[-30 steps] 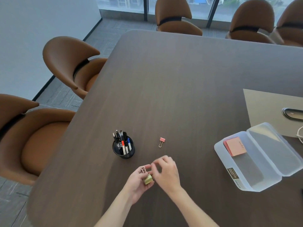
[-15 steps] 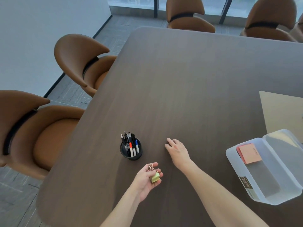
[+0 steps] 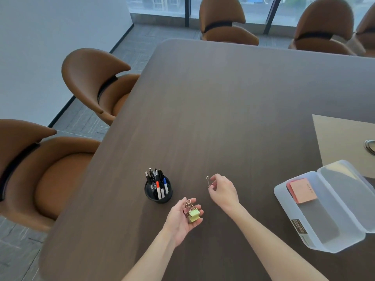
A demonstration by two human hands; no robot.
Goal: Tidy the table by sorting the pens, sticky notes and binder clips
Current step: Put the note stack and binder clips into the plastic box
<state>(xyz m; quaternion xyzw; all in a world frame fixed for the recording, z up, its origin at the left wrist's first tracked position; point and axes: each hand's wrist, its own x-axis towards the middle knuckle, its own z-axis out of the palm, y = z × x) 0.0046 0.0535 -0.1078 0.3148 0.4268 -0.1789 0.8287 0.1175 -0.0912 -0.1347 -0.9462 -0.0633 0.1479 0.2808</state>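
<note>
the left hand (image 3: 183, 218) lies palm up above the dark table (image 3: 223, 110), its fingers loosely curled around a yellow-green binder clip (image 3: 193, 214) with wire handles pointing away from the person. the right hand (image 3: 222, 189) pinches a second binder clip (image 3: 208, 181) by its wire loop; the clip's body is hidden by the fingers. a black cup (image 3: 158, 194) of pens (image 3: 157, 182) stands left of both hands. to the right, an open clear plastic box (image 3: 312, 228) holds orange sticky notes (image 3: 302, 190) at its far end.
</note>
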